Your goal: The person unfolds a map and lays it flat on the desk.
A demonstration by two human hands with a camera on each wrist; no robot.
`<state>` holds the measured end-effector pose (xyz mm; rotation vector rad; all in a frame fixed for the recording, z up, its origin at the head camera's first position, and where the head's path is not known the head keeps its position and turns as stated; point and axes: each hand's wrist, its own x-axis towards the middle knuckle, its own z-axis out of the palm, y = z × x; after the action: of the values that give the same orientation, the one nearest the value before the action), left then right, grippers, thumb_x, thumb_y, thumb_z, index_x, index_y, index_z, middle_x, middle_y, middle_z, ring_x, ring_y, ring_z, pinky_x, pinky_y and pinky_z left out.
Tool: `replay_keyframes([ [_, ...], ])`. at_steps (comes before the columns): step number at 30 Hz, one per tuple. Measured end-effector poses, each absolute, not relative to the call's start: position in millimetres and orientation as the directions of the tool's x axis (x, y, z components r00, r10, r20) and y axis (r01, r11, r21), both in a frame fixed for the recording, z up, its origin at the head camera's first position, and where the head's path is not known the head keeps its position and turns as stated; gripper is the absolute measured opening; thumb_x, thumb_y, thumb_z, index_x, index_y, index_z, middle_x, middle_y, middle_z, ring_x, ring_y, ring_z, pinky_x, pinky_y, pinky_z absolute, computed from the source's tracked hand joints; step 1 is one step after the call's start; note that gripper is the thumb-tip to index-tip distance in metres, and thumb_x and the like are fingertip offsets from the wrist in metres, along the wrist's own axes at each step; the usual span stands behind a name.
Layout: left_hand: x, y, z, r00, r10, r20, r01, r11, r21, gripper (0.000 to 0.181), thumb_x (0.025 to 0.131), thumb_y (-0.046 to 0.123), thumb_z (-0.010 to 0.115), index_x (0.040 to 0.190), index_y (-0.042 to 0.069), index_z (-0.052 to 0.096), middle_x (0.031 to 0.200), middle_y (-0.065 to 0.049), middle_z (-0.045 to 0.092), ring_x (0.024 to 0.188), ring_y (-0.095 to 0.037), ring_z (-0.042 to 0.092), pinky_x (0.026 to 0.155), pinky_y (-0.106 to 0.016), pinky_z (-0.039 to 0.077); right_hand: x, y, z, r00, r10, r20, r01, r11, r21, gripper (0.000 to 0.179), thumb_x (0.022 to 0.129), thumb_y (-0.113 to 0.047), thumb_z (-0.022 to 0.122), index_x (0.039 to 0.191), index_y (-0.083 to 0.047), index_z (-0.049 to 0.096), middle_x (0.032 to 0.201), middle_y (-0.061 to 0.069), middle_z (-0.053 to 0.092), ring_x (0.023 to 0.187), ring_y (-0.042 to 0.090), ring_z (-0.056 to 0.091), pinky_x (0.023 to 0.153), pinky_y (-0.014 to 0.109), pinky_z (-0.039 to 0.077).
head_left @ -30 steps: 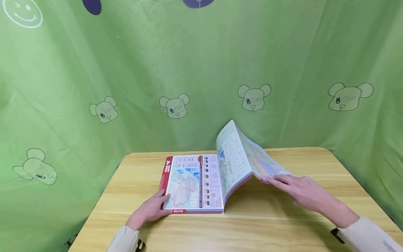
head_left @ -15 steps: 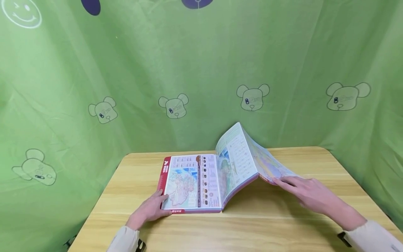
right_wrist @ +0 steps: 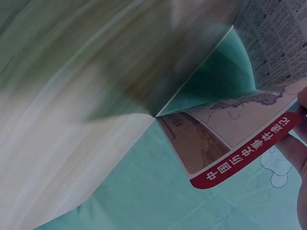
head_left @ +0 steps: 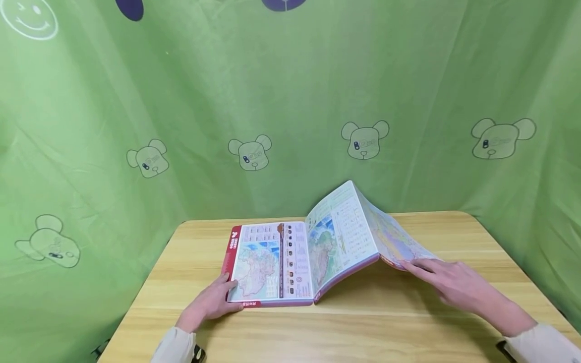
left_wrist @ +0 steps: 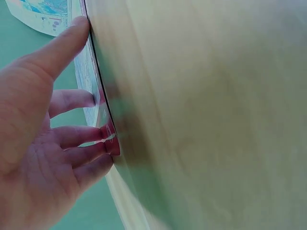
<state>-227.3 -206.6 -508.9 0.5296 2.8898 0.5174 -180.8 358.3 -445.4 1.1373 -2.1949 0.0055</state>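
Evidently the left hand (head_left: 210,304) lies flat with straight fingers pinning the map atlas (head_left: 281,262) to the wooden table (head_left: 363,327), while the right hand (head_left: 454,285), fingers extended, props its raised pages from the outer edge (no pinch visible).

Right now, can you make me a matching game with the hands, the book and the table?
Things:
1. left hand
2. right hand
3. book
4. table

States:
A. light wood, under everything
B. lying open, right side raised in an arch
C. fingers on the book's left corner
D. fingers on the book's lifted right edge

Pairs: 1-C, 2-D, 3-B, 4-A
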Motion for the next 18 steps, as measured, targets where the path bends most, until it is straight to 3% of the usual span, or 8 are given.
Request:
replay_keyframes([
  [8,-228.2,-205.9,-512.2,-0.924,0.371,-0.091,0.321,0.882,0.345,0.075,0.077,0.050,0.073,0.132,0.001,0.053,0.145,-0.027,0.034,0.134,-0.041,0.030,0.108,-0.052,0.030,-174.5,369.0,-449.8,-0.448,-0.720,0.530,-0.725,0.640,0.256,0.055,0.097,-0.024,0.013,0.126,-0.016,0.059,0.108,0.003,0.062,0.067,0.014,0.058,0.037,0.021,0.033],
  [15,-225.6,-202.5,-506.4,-0.930,0.357,-0.087,0.308,0.886,0.346,0.073,0.079,0.052,0.070,0.131,0.002,0.054,0.144,-0.027,0.035,0.134,-0.041,0.031,0.107,-0.051,0.031,-171.0,381.1,-455.1,-0.480,-0.711,0.513,-0.716,0.656,0.239,0.057,0.087,-0.017,0.019,0.130,-0.016,0.057,0.115,0.007,0.061,0.069,0.017,0.059,0.039,0.022,0.036],
  [18,-225.7,-202.4,-506.7,-0.933,0.350,-0.086,0.304,0.892,0.334,0.073,0.078,0.051,0.070,0.129,0.002,0.055,0.144,-0.027,0.036,0.134,-0.040,0.031,0.107,-0.051,0.031,-168.7,386.3,-459.3,-0.509,-0.702,0.497,-0.699,0.675,0.236,0.059,0.086,-0.018,0.019,0.131,-0.020,0.056,0.117,0.006,0.061,0.078,0.020,0.062,0.039,0.025,0.037],
])
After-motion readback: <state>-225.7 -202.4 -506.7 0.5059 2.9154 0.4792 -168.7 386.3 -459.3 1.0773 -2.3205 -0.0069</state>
